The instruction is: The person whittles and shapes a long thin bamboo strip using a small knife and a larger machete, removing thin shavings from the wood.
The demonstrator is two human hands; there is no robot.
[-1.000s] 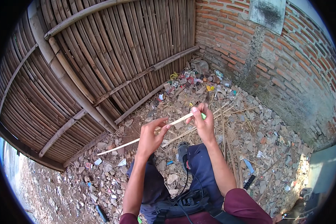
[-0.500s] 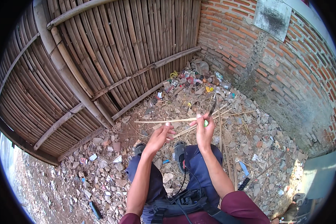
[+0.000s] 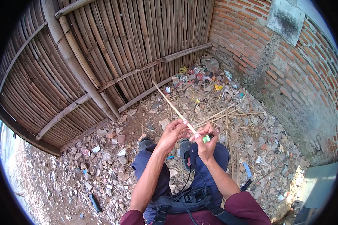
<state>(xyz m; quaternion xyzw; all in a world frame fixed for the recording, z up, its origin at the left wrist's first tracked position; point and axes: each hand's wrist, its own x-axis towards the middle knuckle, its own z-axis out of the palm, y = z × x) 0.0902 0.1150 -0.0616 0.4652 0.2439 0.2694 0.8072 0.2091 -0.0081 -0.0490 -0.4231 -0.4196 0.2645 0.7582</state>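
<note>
A thin pale bamboo strip [image 3: 169,102] slants from my hands up toward the far left. My left hand [image 3: 170,135] is closed on it near its lower part, thumb on top. Just to the right, my right hand [image 3: 205,145] pinches its near end between thumb and fingers. That same hand also has a knife with a bright green handle [image 3: 206,138] in its grasp; the dark blade cannot be made out now. Both hands are in front of my knees, above the stony ground.
Several loose bamboo strips [image 3: 229,116] lie on rubble beyond and right of my hands. A bamboo-slat wall [image 3: 135,41] rises at the left, a brick wall [image 3: 248,41] at the right. Litter [image 3: 199,73] fills their corner. A black pouch with cables [image 3: 184,202] sits at my waist.
The strip has swung from lying crosswise to pointing away at the far left. My left hand, open beside it before, has closed on it. The knife's blade has gone from sight.
</note>
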